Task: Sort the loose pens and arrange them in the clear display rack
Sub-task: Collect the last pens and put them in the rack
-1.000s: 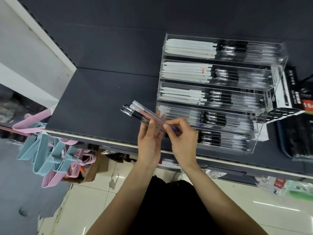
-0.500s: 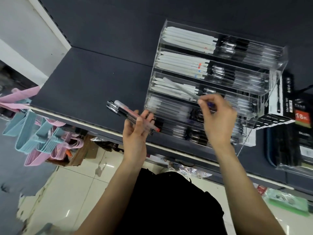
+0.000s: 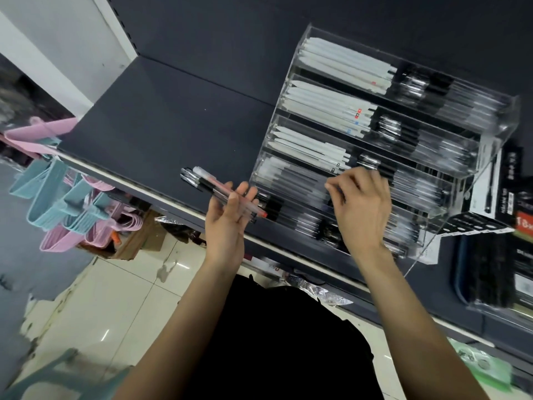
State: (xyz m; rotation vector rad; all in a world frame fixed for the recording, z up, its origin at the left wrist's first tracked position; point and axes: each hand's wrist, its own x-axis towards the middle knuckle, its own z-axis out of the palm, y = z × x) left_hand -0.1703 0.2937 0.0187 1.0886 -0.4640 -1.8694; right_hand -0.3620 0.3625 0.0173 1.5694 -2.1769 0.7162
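A clear tiered display rack [image 3: 490, 134] stands on the dark shelf [image 3: 161, 125], its rows filled with white pens [image 3: 340, 64] on the left and black and clear pens on the right. My left hand [image 3: 227, 226] grips a small bundle of loose pens [image 3: 202, 180] just left of the rack's lower rows; one has a red tip. My right hand [image 3: 363, 209] hovers over the fourth row with its fingers curled and blurred by motion. No pen shows past its fingertips, and whether it pinches anything is unclear.
Pink and blue hangers [image 3: 57, 197] hang below the shelf edge at the left. Black pen boxes [image 3: 490, 269] sit to the right of the rack. A white upright panel [image 3: 86, 39] bounds the shelf at the far left. Tiled floor lies below.
My right hand took one pen from the bundle, carried it up over the rack's third row, and has now dropped back toward the fourth row with no pen visible. The left hand kept holding the bundle.
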